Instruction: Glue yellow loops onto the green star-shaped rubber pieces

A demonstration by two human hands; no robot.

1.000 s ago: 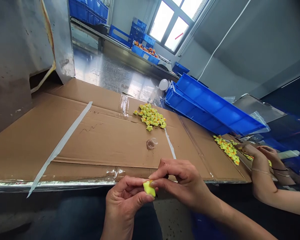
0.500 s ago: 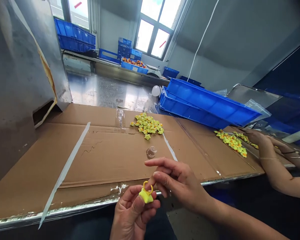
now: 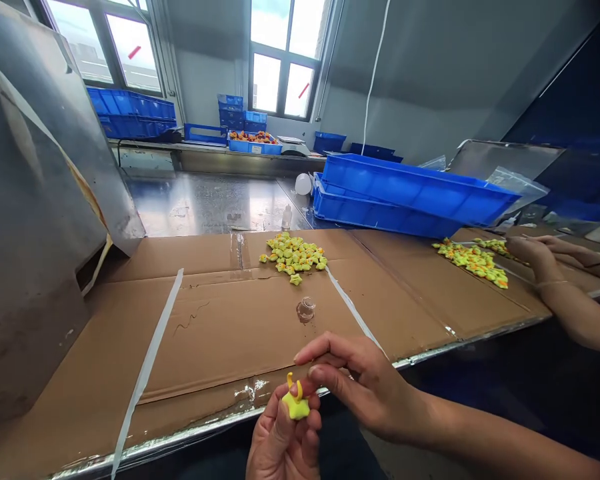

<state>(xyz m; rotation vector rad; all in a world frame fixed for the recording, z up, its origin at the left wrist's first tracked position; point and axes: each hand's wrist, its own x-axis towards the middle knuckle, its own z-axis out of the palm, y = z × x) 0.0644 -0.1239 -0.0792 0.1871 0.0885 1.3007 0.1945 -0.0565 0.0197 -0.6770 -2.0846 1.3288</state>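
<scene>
Low at the front edge of the bench, my left hand (image 3: 277, 437) pinches a small yellow-green star-shaped piece (image 3: 297, 407) between thumb and fingers. Two curved orange-yellow arms, like an open ring (image 3: 290, 380), stand up from the piece. My right hand (image 3: 357, 380) is just above and to the right. One of its fingertips touches the arms, while its index finger reaches out apart from the thumb. Beyond the hands, a small clear plastic cup (image 3: 307, 308) sits on the cardboard. Farther back lies a heap of similar yellow-green pieces (image 3: 295, 255), some with orange spots.
Cardboard (image 3: 220, 333) with white tape strips covers the bench. A metal housing (image 3: 45, 200) stands at left. Stacked blue crates (image 3: 410, 193) are at back right. Another person's hands (image 3: 535, 253) work beside a second heap (image 3: 473, 262) at right. A small bottle (image 3: 287, 217) stands behind the nearer heap.
The camera view has tilted and shifted. My left hand has turned the star-shaped piece slightly, and my right fingertip now lies across the ring's arms.
</scene>
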